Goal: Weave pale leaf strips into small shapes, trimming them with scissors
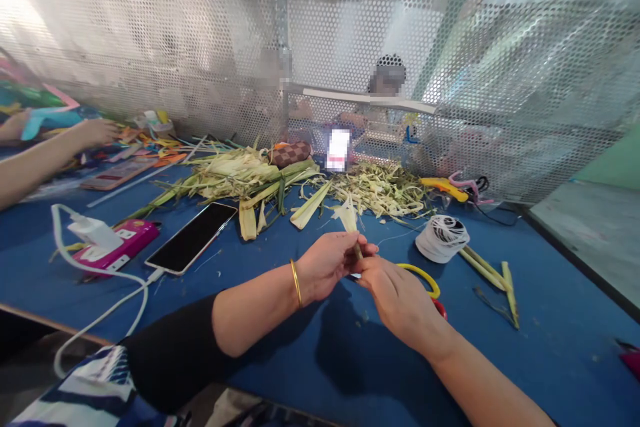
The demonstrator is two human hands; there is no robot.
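Both my hands meet above the blue table. The fingers of my left hand are closed round a pale, dry leaf strip, its wide, ragged end pointing up and away. My right hand pinches the narrow, stem-like lower end of that strip. What lies between the fingertips is partly hidden. Behind my right hand show a yellow scissors handle and a red handle loop. A ball of white string stands to the right, and a thin thread runs from it towards my hands.
Piles of leaf strips and shreds lie along the perforated metal screen. At left are a charging phone and a magenta power strip. Cut stalks lie right. Another person's hand works far left.
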